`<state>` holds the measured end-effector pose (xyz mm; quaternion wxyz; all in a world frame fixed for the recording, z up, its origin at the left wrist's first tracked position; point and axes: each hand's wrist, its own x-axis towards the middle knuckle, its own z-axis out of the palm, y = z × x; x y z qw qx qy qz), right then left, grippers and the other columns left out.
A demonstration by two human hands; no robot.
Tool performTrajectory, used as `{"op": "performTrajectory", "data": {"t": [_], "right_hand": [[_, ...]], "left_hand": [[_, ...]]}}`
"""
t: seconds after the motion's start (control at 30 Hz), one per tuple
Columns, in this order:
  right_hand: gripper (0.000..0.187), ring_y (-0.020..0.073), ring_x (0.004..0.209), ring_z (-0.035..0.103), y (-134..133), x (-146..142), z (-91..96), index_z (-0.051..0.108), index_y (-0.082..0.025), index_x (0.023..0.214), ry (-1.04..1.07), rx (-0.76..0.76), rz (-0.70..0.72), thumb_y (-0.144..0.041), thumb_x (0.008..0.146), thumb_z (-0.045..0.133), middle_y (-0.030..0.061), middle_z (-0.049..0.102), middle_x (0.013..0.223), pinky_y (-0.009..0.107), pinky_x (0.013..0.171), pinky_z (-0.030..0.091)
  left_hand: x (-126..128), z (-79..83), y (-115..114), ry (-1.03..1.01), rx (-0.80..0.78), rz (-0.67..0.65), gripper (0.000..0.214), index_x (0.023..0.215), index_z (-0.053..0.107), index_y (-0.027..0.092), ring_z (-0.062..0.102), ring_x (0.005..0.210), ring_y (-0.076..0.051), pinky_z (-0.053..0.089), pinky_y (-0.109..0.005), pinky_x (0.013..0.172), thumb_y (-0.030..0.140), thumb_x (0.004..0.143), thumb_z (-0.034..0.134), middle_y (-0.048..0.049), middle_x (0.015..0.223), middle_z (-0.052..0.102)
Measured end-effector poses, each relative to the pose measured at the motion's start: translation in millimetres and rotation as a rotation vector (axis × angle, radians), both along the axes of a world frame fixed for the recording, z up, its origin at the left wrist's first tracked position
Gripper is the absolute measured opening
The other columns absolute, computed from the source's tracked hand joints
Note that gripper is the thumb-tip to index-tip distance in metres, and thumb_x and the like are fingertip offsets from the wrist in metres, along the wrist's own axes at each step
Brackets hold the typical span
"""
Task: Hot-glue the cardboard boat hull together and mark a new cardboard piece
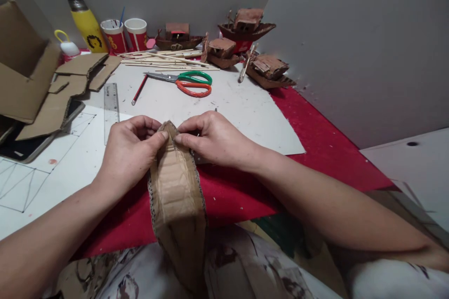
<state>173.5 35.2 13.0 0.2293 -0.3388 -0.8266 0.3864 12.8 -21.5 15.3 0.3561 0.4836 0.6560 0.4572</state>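
A curved, boat-shaped piece of brown corrugated cardboard rises from my lap toward the table edge. Both hands pinch its pointed far tip. My left hand presses the left side of the tip with thumb and fingers closed. My right hand pinches the right side, its fingers curled. The two thumbs nearly meet at the tip.
Scissors with green and orange handles, a red pencil and a clear ruler lie beyond my hands. Wooden sticks, cardboard boats, cups and a yellow bottle line the back. Cardboard scraps sit left.
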Motion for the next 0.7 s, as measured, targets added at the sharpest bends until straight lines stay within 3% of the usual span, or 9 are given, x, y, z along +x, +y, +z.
{"op": "performTrajectory", "data": {"t": [0.23,0.37,0.47,0.7], "right_hand": [[0.02,0.0084,0.058,0.045,1,0,-9.3,0.066,-0.012,0.065,-0.065,-0.022,0.007,-0.012,0.082,0.057,-0.0033,0.054,0.059,0.023,0.059,0.033],[0.007,0.0096,0.06,0.049,-1,0,-10.3,0.067,-0.012,0.079,-0.065,0.003,-0.086,-0.011,0.078,0.06,-0.0024,0.059,0.063,0.023,0.059,0.035],[0.007,0.0104,0.061,0.052,-3,1,-7.7,0.066,-0.013,0.085,-0.028,0.014,-0.094,-0.014,0.08,0.061,-0.0011,0.062,0.067,0.023,0.061,0.036],[0.015,0.0115,0.065,0.052,-4,1,-3.7,0.068,-0.013,0.077,0.012,0.074,-0.087,-0.016,0.084,0.055,0.0004,0.063,0.069,0.023,0.062,0.037]], "left_hand": [[1,-9.4,2,0.012,-0.046,-0.046,0.011,0.07,0.066,0.016,0.056,0.058,-0.013,0.041,-0.022,0.051,0.025,0.068,0.072,-0.0017,0.065,0.066],[1,-10.6,4,-0.019,-0.055,-0.065,0.01,0.071,0.066,0.017,0.056,0.058,-0.012,0.042,-0.022,0.053,0.024,0.069,0.072,-0.0011,0.065,0.066],[0,-9.1,4,-0.03,-0.048,-0.07,0.009,0.072,0.065,0.017,0.056,0.059,-0.012,0.042,-0.022,0.054,0.025,0.07,0.071,-0.0011,0.067,0.067],[1,-5.5,1,-0.042,-0.018,-0.055,0.013,0.073,0.066,0.017,0.057,0.06,-0.012,0.044,-0.021,0.055,0.026,0.068,0.074,0.0001,0.068,0.066]]}}
